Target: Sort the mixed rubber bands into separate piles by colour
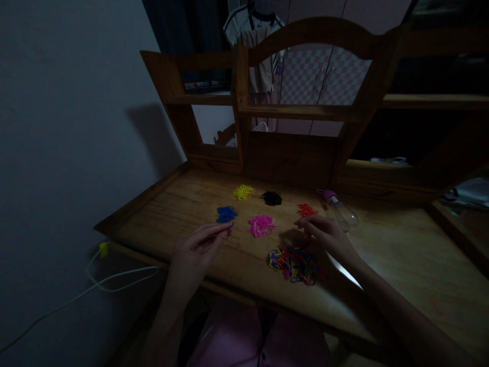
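Observation:
My left hand (204,244) is pinched, with a small blue plastic clip (232,224) at its fingertips, just in front of the blue pile (226,214). My right hand (321,232) has thumb and fingers together near the red pile (306,210); what they hold, if anything, is too small to make out. Below it lies a mixed pile of looped plastic clips (292,262) in several colours. Between the hands sits a pink pile (262,225). Farther back are a yellow pile (243,192) and a black pile (272,198).
A clear bulb-shaped bottle (346,215) with a pink cap lies right of the red pile. Wooden shelving (290,153) rises along the back of the wooden desk (153,219). A white wall (76,127) and a white cable (126,272) are at the left.

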`<state>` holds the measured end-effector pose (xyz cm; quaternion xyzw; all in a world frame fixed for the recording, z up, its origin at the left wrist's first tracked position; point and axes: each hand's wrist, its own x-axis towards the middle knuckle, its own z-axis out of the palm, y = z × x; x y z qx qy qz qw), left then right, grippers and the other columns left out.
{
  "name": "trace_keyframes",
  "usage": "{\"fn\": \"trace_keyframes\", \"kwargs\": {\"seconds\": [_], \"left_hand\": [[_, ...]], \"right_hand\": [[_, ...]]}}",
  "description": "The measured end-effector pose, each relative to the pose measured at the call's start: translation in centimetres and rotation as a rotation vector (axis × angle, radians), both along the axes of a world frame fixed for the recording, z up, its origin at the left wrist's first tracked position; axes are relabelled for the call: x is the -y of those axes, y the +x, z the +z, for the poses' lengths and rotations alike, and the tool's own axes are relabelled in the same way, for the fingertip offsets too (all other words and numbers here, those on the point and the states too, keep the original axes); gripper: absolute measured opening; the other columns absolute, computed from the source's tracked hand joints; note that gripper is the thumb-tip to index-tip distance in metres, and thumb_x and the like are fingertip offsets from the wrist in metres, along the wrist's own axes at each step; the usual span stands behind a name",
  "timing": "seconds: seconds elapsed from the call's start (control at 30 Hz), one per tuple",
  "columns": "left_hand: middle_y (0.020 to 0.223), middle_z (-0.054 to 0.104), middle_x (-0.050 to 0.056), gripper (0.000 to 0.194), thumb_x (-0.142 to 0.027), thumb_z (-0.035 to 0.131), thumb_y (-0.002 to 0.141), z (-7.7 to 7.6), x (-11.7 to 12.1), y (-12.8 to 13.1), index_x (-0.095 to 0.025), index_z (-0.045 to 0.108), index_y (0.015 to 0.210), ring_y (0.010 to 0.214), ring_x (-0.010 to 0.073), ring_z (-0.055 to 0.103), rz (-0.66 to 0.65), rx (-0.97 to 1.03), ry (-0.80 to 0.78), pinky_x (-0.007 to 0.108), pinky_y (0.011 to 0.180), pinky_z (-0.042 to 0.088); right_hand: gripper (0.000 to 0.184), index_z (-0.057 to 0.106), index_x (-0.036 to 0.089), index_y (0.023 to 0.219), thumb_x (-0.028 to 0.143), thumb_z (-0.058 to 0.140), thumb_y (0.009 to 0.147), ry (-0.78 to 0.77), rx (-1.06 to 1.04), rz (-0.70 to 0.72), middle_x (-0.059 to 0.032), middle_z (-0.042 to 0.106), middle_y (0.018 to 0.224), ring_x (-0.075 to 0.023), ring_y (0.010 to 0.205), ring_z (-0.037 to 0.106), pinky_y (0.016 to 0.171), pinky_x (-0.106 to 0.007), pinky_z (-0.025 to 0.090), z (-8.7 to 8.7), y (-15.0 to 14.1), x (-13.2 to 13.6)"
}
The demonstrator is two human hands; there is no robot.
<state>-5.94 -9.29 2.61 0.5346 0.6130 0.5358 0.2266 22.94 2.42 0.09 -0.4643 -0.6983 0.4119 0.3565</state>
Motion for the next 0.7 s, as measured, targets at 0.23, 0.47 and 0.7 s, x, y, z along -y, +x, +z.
{"fn": "trace_keyframes", "kwargs": {"seconds": [0.23, 0.47, 0.7], "left_hand": [[0.107, 0.07, 0.008, 0.029, -0.037, 0.06, 0.083, -3.0, -3.6, -2.6, -0.018, 0.072, 0.102, 0.095, 0.0209, 0.067, 0.024, -0.036, 0.015, 0.033, 0.089, 0.054], [0.104, 0.069, 0.008, 0.027, -0.032, 0.052, 0.087, -5.7, -7.7, -6.4, -0.019, 0.07, 0.102, 0.097, 0.0216, 0.064, 0.061, -0.372, 0.038, 0.035, 0.087, 0.051], [0.097, 0.066, 0.006, 0.024, -0.033, 0.054, 0.087, -6.2, -8.3, -7.6, -0.021, 0.072, 0.099, 0.09, 0.0205, 0.063, 0.066, -0.51, 0.01, 0.033, 0.083, 0.05]], "right_hand": [[0.028, 0.071, 0.016, 0.088, 0.039, 0.054, 0.087, 0.015, 0.015, 0.013, -0.0067, 0.068, 0.08, -0.0179, 0.072, 0.063, 0.062, -0.028, 0.048, 0.0, -0.1, -0.1], [0.03, 0.071, 0.017, 0.089, 0.042, 0.054, 0.087, 0.051, 0.03, 0.012, -0.0057, 0.068, 0.078, -0.018, 0.071, 0.062, 0.061, -0.028, 0.047, -0.6, 0.1, -0.3], [0.031, 0.071, 0.018, 0.09, 0.043, 0.053, 0.088, 0.076, 0.07, 0.024, -0.0067, 0.069, 0.082, -0.0184, 0.071, 0.063, 0.06, -0.028, 0.047, -0.6, 0.2, -0.3]]}}
